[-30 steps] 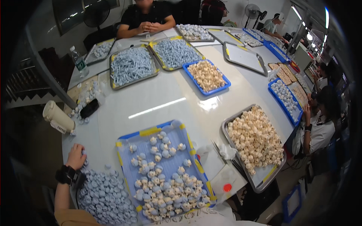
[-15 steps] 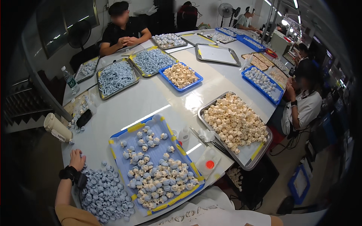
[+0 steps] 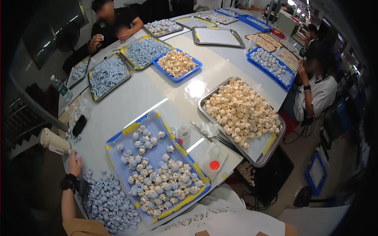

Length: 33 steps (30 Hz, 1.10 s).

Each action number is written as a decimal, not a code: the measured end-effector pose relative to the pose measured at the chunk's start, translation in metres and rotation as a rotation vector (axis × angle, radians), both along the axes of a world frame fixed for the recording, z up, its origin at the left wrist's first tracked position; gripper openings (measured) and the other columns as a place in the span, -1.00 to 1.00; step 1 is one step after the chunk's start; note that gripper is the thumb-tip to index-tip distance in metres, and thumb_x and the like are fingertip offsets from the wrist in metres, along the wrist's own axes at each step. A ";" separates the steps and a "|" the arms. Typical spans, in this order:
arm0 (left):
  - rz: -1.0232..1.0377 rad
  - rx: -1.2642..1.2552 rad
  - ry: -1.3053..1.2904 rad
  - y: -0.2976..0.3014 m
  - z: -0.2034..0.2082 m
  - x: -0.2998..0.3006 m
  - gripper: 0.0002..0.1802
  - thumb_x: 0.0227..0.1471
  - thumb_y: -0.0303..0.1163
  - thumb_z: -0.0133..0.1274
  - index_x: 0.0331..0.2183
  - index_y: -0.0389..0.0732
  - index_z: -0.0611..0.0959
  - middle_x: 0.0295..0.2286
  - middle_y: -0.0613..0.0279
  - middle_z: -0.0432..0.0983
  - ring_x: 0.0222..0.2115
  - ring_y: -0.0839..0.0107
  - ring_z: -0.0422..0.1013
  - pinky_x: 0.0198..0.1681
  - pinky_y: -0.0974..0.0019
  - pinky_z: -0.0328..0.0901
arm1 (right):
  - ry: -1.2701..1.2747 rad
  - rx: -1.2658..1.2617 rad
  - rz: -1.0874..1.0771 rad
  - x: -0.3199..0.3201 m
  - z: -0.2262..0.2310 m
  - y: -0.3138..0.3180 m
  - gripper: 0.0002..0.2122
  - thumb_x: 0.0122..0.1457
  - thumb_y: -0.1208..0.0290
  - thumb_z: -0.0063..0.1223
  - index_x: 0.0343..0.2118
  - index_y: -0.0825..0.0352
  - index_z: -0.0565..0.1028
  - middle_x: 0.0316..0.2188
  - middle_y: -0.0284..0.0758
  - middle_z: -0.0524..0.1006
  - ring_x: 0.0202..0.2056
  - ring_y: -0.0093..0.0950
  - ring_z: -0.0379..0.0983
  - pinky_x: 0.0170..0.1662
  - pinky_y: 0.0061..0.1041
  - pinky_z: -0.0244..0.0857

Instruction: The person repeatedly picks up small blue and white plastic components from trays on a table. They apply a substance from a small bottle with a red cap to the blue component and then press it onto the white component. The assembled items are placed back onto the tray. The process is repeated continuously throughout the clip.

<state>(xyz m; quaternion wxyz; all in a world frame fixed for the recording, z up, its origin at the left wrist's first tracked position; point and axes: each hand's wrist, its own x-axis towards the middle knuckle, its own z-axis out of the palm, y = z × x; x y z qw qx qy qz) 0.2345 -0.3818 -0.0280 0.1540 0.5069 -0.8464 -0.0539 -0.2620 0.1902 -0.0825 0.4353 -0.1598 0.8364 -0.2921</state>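
Observation:
My left hand (image 3: 74,164) is at the table's left edge, just below a cream lidded coffee cup (image 3: 55,141). Its fingers are drawn together around a small light-blue piece (image 3: 77,157), only partly visible. Below the hand spreads a loose pile of light-blue cap-shaped pieces (image 3: 112,200). To the right of that pile lies a blue-lined tray (image 3: 118,133) edged with yellow tape. On it sit several small cream figures with light-blue caps (image 3: 165,185). My right hand is out of view.
A metal tray (image 3: 271,151) heaped with cream hollow pieces (image 3: 242,110) stands to the right. Between the trays are tweezers (image 3: 200,129), a small glue bottle (image 3: 183,133) and a red-capped container (image 3: 214,164). Farther off, co-workers sit by more trays (image 3: 199,70); a water bottle (image 3: 62,87) stands left.
My left hand has moved up and slightly left to below the cup, its fingers now around a small light-blue piece. The view has shifted, and the co-worker across has parted their hands.

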 end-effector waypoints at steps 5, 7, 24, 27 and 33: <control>0.064 -0.212 0.313 -0.043 0.038 0.033 -0.71 0.10 -0.27 -0.10 -0.18 -0.21 0.33 -0.48 0.19 0.34 -0.57 0.44 0.28 -0.52 0.36 0.21 | -0.011 0.098 0.052 0.001 -0.003 0.042 -0.80 0.08 0.39 -0.08 -0.52 0.38 0.54 -0.66 -0.27 0.51 -0.54 -0.47 0.47 -0.48 -0.48 0.29; 0.193 -0.002 0.597 -0.019 0.066 -0.001 -0.75 0.12 -0.19 -0.12 -0.20 -0.07 0.33 -0.58 0.37 0.23 -0.77 0.68 0.10 -0.82 0.56 -0.05 | -0.015 0.195 0.092 -0.004 -0.003 0.066 -0.80 0.08 0.39 -0.08 -0.52 0.38 0.54 -0.66 -0.27 0.51 -0.54 -0.47 0.47 -0.48 -0.48 0.29; 0.215 1.443 1.612 0.260 0.120 -0.190 -0.85 0.16 -0.22 -0.20 -0.27 -0.04 0.31 -0.45 0.23 0.21 -0.72 0.66 0.08 -0.91 0.68 -0.02 | 0.387 -1.365 1.094 0.049 0.170 -0.179 -0.63 -0.19 0.45 0.19 -0.24 0.39 0.45 -0.39 -0.26 0.44 -0.43 -0.40 0.39 -0.44 -0.46 0.30; 0.239 1.675 1.758 0.298 0.103 -0.209 -0.86 0.16 -0.20 -0.18 -0.26 0.01 0.32 -0.45 0.24 0.23 -0.73 0.63 0.10 -0.89 0.65 0.00 | 0.562 -1.627 1.167 0.105 0.168 -0.190 -0.62 -0.09 0.35 -0.02 -0.17 0.40 0.40 -0.10 -0.13 0.34 -0.06 -0.20 0.27 -0.06 -0.17 0.18; 0.132 1.808 2.066 0.300 0.054 -0.227 -0.75 0.10 -0.17 -0.10 -0.17 0.06 0.34 -0.43 0.24 0.21 -0.67 0.47 0.14 -0.76 0.46 0.03 | 0.671 -1.556 1.046 0.160 0.119 -0.209 -0.65 -0.04 0.45 -0.12 -0.14 0.44 0.38 -0.02 -0.12 0.30 0.07 -0.17 0.17 0.12 -0.11 -0.02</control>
